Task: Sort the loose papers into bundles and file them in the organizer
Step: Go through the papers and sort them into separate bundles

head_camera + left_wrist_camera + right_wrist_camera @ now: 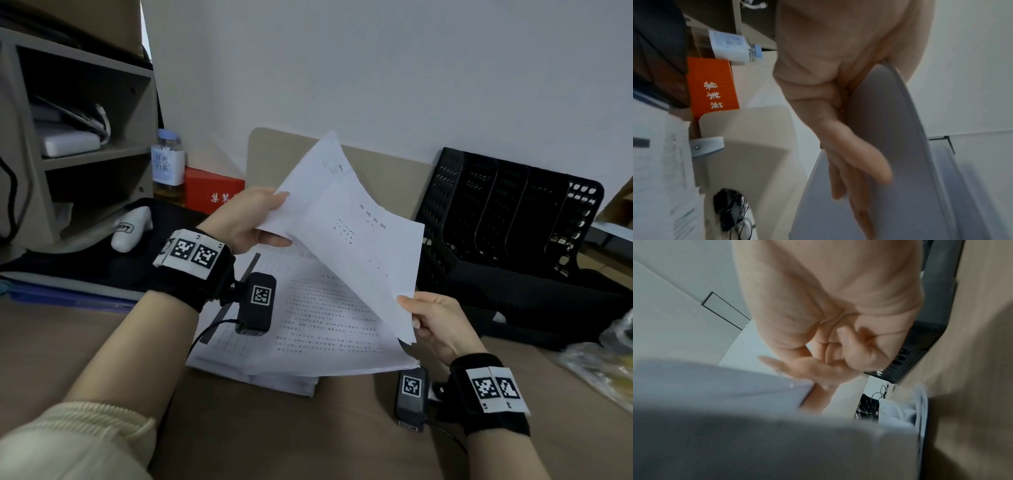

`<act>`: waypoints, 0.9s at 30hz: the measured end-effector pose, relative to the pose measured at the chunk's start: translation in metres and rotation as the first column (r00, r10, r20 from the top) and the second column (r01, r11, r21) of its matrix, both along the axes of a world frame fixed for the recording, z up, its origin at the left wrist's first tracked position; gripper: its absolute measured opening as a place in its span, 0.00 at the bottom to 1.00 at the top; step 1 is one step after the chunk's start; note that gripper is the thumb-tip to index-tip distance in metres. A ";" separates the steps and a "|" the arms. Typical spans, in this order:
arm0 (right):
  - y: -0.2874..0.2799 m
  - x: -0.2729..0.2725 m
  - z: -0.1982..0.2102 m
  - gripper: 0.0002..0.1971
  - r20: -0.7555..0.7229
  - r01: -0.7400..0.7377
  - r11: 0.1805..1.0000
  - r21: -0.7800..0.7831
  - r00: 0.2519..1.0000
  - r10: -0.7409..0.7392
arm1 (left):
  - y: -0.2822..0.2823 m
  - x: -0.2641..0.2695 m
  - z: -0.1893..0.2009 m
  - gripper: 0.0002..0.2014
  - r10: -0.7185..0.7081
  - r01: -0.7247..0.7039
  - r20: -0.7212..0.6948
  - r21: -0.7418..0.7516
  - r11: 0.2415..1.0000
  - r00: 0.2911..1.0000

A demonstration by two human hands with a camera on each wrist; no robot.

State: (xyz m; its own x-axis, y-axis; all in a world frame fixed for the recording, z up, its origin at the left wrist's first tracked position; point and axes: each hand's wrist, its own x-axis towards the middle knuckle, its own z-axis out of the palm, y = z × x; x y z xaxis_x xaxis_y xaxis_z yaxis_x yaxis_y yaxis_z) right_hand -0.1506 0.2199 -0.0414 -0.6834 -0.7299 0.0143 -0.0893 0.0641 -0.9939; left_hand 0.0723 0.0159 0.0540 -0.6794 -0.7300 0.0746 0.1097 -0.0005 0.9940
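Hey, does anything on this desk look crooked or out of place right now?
Yes: the black organizer leans tilted back against the wall, not standing upright. The paper stack lies fanned, edges uneven. Both hands hold lifted sheets.

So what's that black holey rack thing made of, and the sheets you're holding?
The rack looks like black plastic, matte, moulded with rows of small holes; metal mesh is possible. The sheets look like thin white printer paper: they bend and curl in the left hand and right hand.
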 end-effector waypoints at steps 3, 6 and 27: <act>0.002 -0.003 0.000 0.08 0.000 -0.025 0.999 0.046 1.000 0.025 | -0.010 0.014 0.010 0.09 0.135 -0.134 -0.068 0.026 0.991 0.988; 0.004 -0.004 -0.001 0.08 -0.033 -0.054 0.988 0.142 0.998 0.059 | -0.023 0.031 0.017 0.09 0.276 -0.278 -0.147 0.010 0.961 0.950; 0.002 0.008 0.001 0.20 -0.062 -0.057 0.845 0.531 0.992 0.106 | -0.001 0.004 -0.004 0.11 0.025 0.031 0.362 -0.150 0.988 0.932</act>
State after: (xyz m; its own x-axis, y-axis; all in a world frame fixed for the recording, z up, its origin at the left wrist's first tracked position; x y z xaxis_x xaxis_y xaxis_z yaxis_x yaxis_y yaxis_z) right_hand -0.1424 0.2217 -0.0403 -0.6352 -0.6967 -0.3333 -0.2000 0.5652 -0.8003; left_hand 0.0762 0.0145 0.0499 -0.6829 -0.7273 -0.0682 -0.2575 0.1524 0.9542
